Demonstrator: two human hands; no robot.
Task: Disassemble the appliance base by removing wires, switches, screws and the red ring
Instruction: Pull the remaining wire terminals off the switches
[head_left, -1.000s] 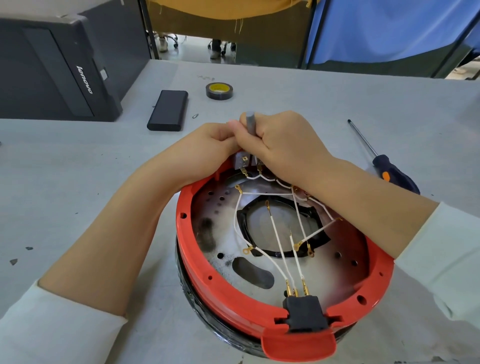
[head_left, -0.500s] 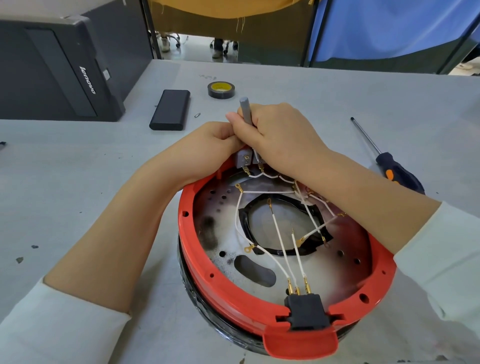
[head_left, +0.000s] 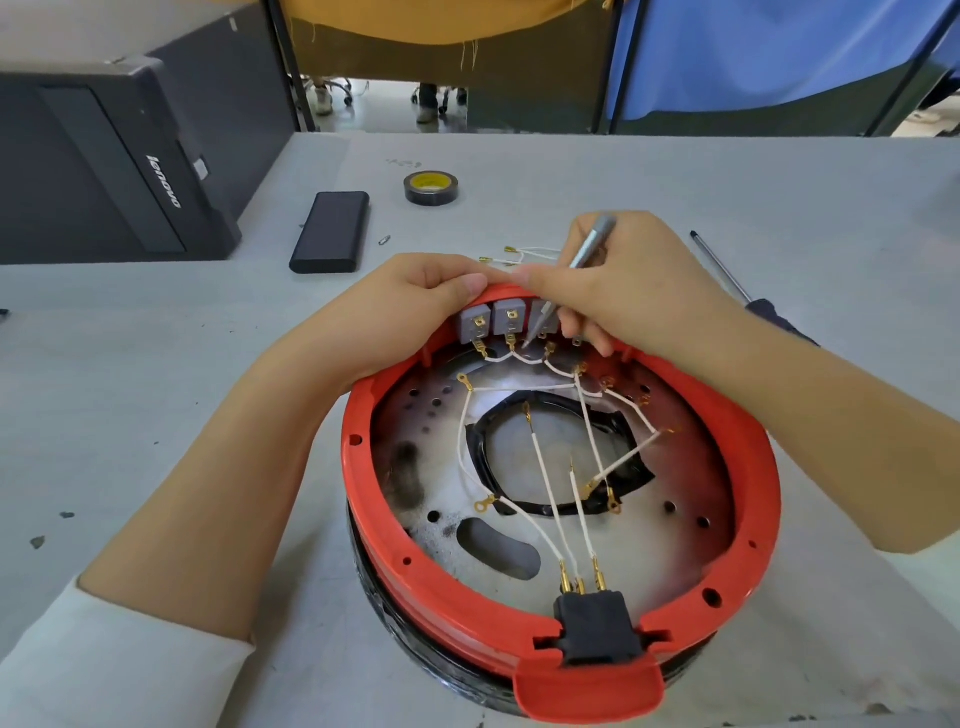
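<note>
The appliance base lies upside down on the table, its red ring around a scorched metal plate. White wires with brass terminals run from a black plug block at the near rim to grey switches at the far rim. My left hand grips the far rim beside the switches. My right hand holds a thin grey tool like a pen, its tip down among the switch terminals.
A loose white wire lies on the table just behind the hands. A black-handled screwdriver rests at the right, partly behind my right arm. Further back sit a roll of black tape, a black rectangular block, a small screw and a dark computer case.
My right hand shifted from a fist around the upright tool to a pen-like hold with the tip down at the switches. The grey switches are now uncovered. The view moved closer.
</note>
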